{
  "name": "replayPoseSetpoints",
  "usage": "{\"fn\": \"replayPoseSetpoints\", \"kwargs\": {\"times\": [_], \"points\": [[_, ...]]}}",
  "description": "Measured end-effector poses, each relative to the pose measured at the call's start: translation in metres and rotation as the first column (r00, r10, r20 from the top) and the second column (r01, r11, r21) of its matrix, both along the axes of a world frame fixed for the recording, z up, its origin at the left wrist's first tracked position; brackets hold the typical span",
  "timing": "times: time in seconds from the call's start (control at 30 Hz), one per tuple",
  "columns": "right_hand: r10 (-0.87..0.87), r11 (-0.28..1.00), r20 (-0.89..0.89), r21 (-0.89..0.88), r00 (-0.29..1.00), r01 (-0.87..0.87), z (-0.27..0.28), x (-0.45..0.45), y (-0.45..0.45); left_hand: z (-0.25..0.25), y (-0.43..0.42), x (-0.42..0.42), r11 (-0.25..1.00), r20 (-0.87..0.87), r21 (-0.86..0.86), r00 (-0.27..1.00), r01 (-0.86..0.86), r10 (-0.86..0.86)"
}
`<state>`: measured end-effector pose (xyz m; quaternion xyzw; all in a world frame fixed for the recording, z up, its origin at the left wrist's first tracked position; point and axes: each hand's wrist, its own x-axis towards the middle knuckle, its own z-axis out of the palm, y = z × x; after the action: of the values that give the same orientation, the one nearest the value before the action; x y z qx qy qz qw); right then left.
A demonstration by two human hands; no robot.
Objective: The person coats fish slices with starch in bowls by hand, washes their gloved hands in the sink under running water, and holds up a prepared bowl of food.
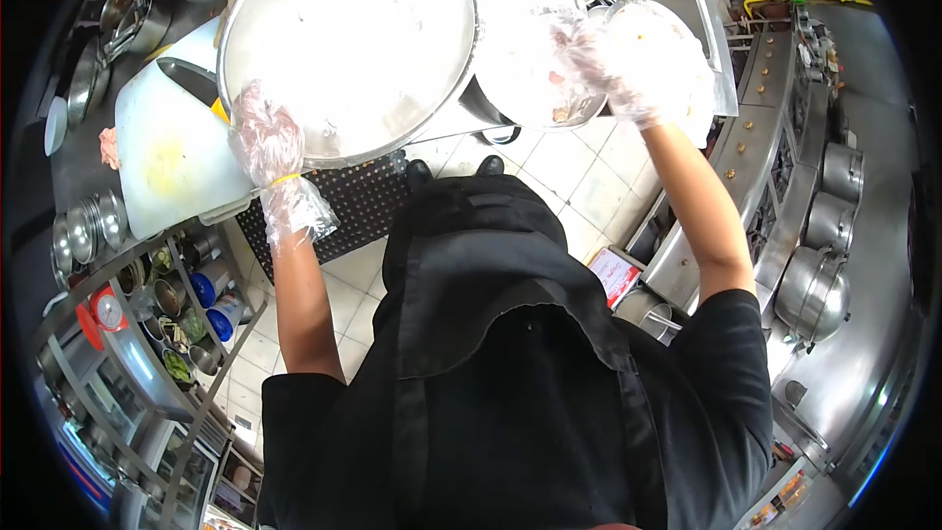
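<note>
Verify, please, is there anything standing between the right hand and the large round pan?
Yes: the smaller round container sits partly under the right hand, on the way to the large round pan. Nothing visible separates the left hand from the pan's rim.

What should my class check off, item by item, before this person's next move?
1. Left hand at the rim of the large round pan: ok.
2. Both hands gloved in clear plastic: ok.
3. Band on the left wrist: ok, a yellow one shows.
4. Right hand touching the bowl beside the pan: cannot tell.
5. Pan contents identifiable: cannot tell, glare.
6. Cutting board unstained: not ok, yellow patch.
</note>
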<state>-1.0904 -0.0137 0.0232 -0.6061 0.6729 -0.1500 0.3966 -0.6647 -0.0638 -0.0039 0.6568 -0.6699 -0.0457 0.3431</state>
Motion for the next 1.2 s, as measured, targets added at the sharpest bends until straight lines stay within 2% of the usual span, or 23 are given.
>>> {"fn": "replayPoseSetpoints", "kwargs": {"times": [0.03, 0.1, 0.13, 0.17, 0.23, 0.3, 0.33, 0.37, 0.47, 0.53, 0.63, 0.77, 0.87, 0.97, 1.07, 1.1, 1.17, 1.2], "points": [[0.062, 0.995, -0.178, 0.088, 0.982, -0.047, 0.020, 0.005, 0.000, 0.001, 0.002, 0.000, 1.000, 0.037, 0.000, 0.999, -0.011, 0.011], [0.112, 0.971, -0.159, -0.192, 0.981, -0.142, 0.027, 0.005, -0.001, -0.002, 0.001, 0.001, 1.000, 0.013, 0.005, 1.000, -0.001, 0.001], [0.111, 0.971, -0.159, -0.195, 0.981, -0.141, 0.026, 0.001, -0.003, -0.002, 0.000, 0.002, 1.000, -0.010, 0.009, 1.000, 0.008, -0.008], [0.225, 0.946, -0.247, -0.175, 0.943, -0.271, 0.021, -0.006, -0.006, -0.002, 0.000, 0.002, 1.000, -0.010, 0.008, 1.000, 0.007, -0.007], [0.436, 0.853, -0.406, -0.099, 0.803, -0.513, 0.006, -0.027, -0.016, -0.001, 0.001, 0.001, 1.000, -0.027, 0.002, 1.000, 0.012, -0.012], [0.605, 0.708, -0.531, 0.017, 0.593, -0.706, -0.011, -0.043, -0.023, -0.002, 0.002, 0.001, 1.000, -0.024, -0.004, 1.000, 0.007, -0.007], [0.612, 0.666, -0.608, 0.051, 0.506, -0.744, -0.029, -0.040, -0.021, -0.003, 0.001, 0.001, 1.000, -0.021, -0.011, 1.000, 0.004, -0.004], [0.582, 0.668, -0.659, 0.052, 0.476, -0.743, -0.044, -0.033, -0.016, -0.005, 0.001, 0.003, 1.000, -0.020, -0.012, 1.000, 0.007, -0.007], [0.353, 0.796, -0.738, -0.086, 0.575, -0.599, -0.086, -0.012, 0.000, -0.010, -0.001, 0.004, 0.998, -0.053, -0.061, 0.998, 0.034, -0.037], [0.273, 0.857, -0.640, -0.178, 0.718, -0.484, -0.086, -0.019, -0.004, -0.007, 0.000, 0.003, 1.000, -0.061, -0.005, 0.998, 0.028, -0.028], [0.208, 0.931, -0.408, -0.196, 0.889, -0.308, -0.033, -0.019, -0.008, -0.009, 0.000, 0.004, 0.999, -0.058, 0.004, 0.998, 0.032, -0.032], [0.213, 0.954, -0.267, -0.152, 0.940, -0.259, 0.044, -0.012, -0.004, -0.008, 0.001, 0.004, 1.000, 0.010, -0.023, 1.000, 0.004, -0.003], [0.251, 0.950, -0.237, -0.125, 0.939, -0.285, 0.066, -0.012, -0.001, -0.009, -0.001, 0.004, 0.999, -0.008, -0.034, 1.000, 0.021, -0.021], [0.323, 0.916, -0.260, -0.154, 0.910, -0.370, 0.050, -0.014, 0.000, -0.008, 0.000, 0.003, 0.999, -0.004, -0.035, 1.000, 0.017, -0.017], [0.342, 0.857, -0.296, -0.290, 0.892, -0.425, -0.010, -0.014, 0.005, -0.006, 0.000, 0.002, 0.999, 0.015, -0.050, 1.000, 0.006, -0.005], [0.307, 0.864, -0.237, -0.337, 0.922, -0.374, -0.031, -0.016, 0.008, -0.006, 0.000, 0.002, 1.000, 0.004, -0.029, 1.000, 0.002, -0.002], [0.177, 0.930, 0.087, -0.341, 0.980, -0.138, -0.073, -0.034, 0.009, -0.009, -0.001, 0.002, 1.000, -0.008, -0.015, 1.000, -0.003, 0.002], [0.108, 0.949, 0.249, -0.316, 0.962, -0.025, -0.093, -0.042, 0.006, -0.012, -0.002, 0.003, 0.999, -0.057, -0.028, 0.998, 0.019, -0.021]]}}
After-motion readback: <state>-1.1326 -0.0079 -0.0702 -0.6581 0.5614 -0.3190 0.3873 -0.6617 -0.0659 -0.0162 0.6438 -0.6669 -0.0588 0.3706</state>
